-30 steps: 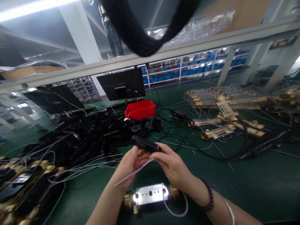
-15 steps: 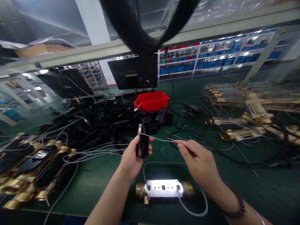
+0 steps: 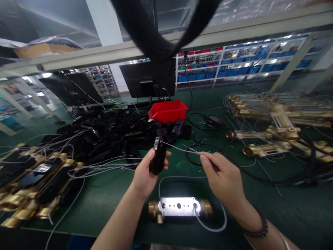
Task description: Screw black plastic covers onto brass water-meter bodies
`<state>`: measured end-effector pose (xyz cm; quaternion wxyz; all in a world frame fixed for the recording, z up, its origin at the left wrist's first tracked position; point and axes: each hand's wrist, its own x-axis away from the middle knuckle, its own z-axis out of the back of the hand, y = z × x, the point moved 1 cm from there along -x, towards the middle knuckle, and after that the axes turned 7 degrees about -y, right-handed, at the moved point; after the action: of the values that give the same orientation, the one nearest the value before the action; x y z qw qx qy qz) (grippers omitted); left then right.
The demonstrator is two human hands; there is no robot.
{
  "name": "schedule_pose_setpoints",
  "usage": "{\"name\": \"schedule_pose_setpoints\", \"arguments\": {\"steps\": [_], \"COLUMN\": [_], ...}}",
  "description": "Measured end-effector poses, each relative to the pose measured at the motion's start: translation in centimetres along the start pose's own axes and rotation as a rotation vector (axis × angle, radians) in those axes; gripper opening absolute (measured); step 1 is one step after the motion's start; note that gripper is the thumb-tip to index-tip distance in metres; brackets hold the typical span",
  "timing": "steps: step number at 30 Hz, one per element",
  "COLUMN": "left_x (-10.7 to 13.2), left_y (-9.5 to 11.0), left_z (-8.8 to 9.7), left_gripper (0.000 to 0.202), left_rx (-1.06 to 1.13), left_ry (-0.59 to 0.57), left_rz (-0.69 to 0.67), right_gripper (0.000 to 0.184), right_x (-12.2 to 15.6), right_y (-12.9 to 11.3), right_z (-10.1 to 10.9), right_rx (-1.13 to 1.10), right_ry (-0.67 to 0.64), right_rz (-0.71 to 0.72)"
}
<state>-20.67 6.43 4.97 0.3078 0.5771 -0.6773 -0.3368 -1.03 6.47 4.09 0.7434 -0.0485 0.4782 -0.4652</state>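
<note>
My left hand is wrapped round a small black plastic housing, held upright above the green bench. My right hand pinches a thin grey wire that runs from its fingertips to the top of the housing. Below both hands lies a brass pipe body with a bright metal plate on top; grey wires curl out of its two ends.
A heap of black plastic parts fills the bench's middle left, with a red bin behind it. Wired brass bodies lie at the left and right. Black cables loop past my right hand. Monitors stand at the back.
The housing went from lying between both hands to upright in my left hand. My right hand drew away to the right with the wire, stretching it out from the housing.
</note>
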Motion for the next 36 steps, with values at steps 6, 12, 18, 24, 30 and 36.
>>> {"name": "schedule_pose_setpoints", "arguments": {"steps": [6, 12, 18, 24, 30, 36], "left_x": [0.0, 0.3, 0.1, 0.0, 0.5, 0.4], "left_y": [-0.2, -0.7, -0.9, -0.9, -1.1, -1.5], "left_z": [0.2, -0.2, 0.1, 0.3, -0.1, 0.1], "left_gripper": [0.033, 0.043, 0.048, 0.049, 0.051, 0.051], "left_rx": [-0.064, -0.229, -0.343, -0.405, -0.23, -0.329], "left_ry": [-0.006, -0.052, -0.074, -0.055, -0.127, -0.189], "left_rz": [-0.018, -0.032, -0.025, -0.026, 0.109, 0.109], "right_gripper": [0.022, 0.022, 0.024, 0.023, 0.022, 0.024], "right_x": [0.1, 0.1, 0.2, 0.3, 0.3, 0.5], "right_y": [0.1, -0.3, -0.4, -0.5, -0.4, -0.6], "right_z": [-0.2, -0.7, -0.9, -0.7, -0.8, -1.2], "right_rx": [-0.003, -0.071, -0.09, -0.052, 0.017, -0.024], "right_ry": [0.007, -0.054, -0.107, -0.06, -0.016, -0.131], "right_rz": [0.024, 0.08, 0.034, 0.067, 0.057, 0.09]}}
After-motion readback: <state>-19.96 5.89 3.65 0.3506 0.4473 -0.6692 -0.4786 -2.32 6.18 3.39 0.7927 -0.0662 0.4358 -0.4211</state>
